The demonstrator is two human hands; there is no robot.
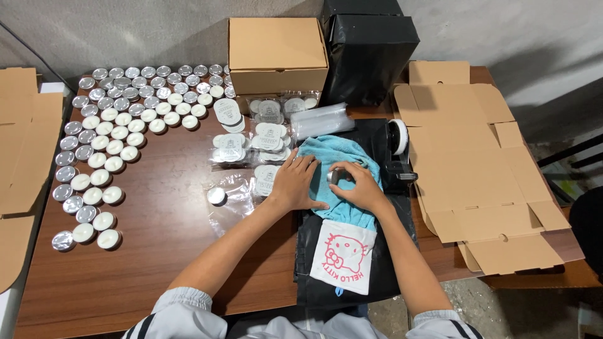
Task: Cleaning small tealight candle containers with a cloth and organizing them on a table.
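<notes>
Small silver tealight cup (333, 176) is seen pressed upon a light-blue towel (342, 160); mostly hidden by fingers. Towel is spread flat, rumpled, over black sheet (314, 251), its white pink-printed end nearest the person.

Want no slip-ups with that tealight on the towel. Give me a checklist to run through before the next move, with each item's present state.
1. Right hand grips the small metal tealight cup: ok, fingers curl around it.
2. Left hand steadies the blue towel: ok, palm flat on it.
3. Towel lies flat under the cup: ok.
4. Cup clean: cannot tell, fingers hide most of it.
5. Loose tealight clear of the hands: ok, apart on its clear bag.
6. Tape dispenser within reach: ok, beside the right hand.
</notes>
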